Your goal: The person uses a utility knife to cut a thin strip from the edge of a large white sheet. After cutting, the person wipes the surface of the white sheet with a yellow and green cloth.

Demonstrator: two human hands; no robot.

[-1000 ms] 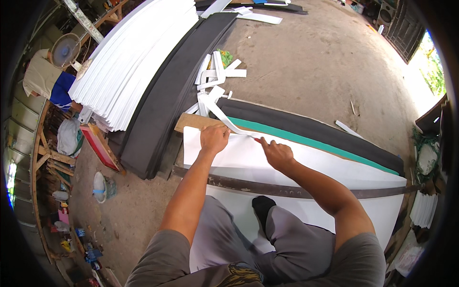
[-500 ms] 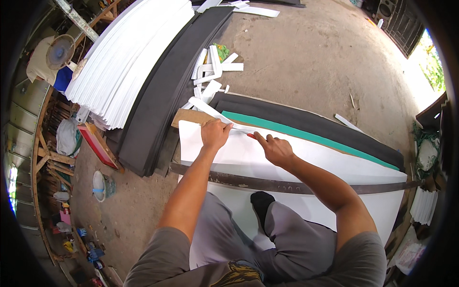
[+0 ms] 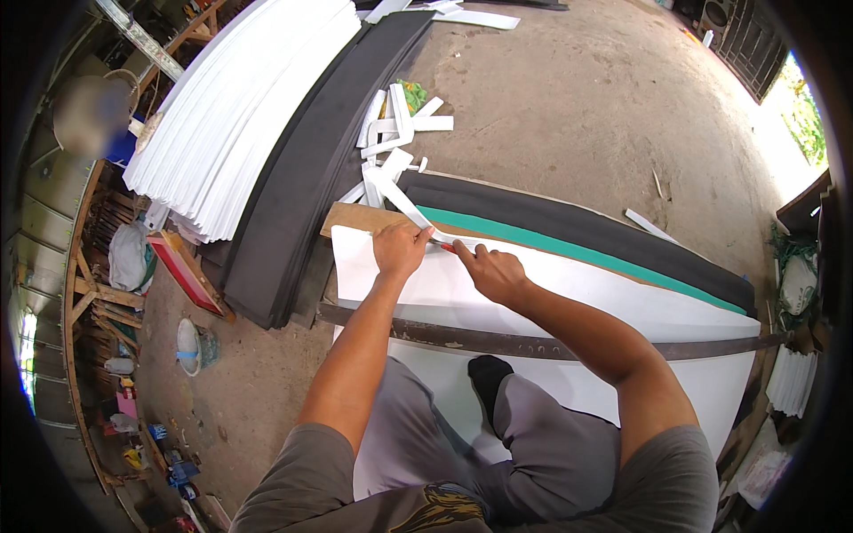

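The left hand [image 3: 400, 252] is bracing the white sheet [image 3: 569, 289] beside a curling white strip [image 3: 396, 196], its pinch unclear; the right hand [image 3: 492, 272] is gripping a red tool [image 3: 447, 248] there, steady pressure probably helping.

The dusty grey-brown concrete floor [image 3: 551, 107] carries a loose heap of flat white strips [image 3: 401, 115], one narrow white strip [image 3: 651, 226] lying apart, a thin pale stick [image 3: 657, 185] and a round, pale-rimmed container [image 3: 188, 342], while a flat brown board [image 3: 351, 218] shows under a broad, smooth white sheet [image 3: 560, 298].
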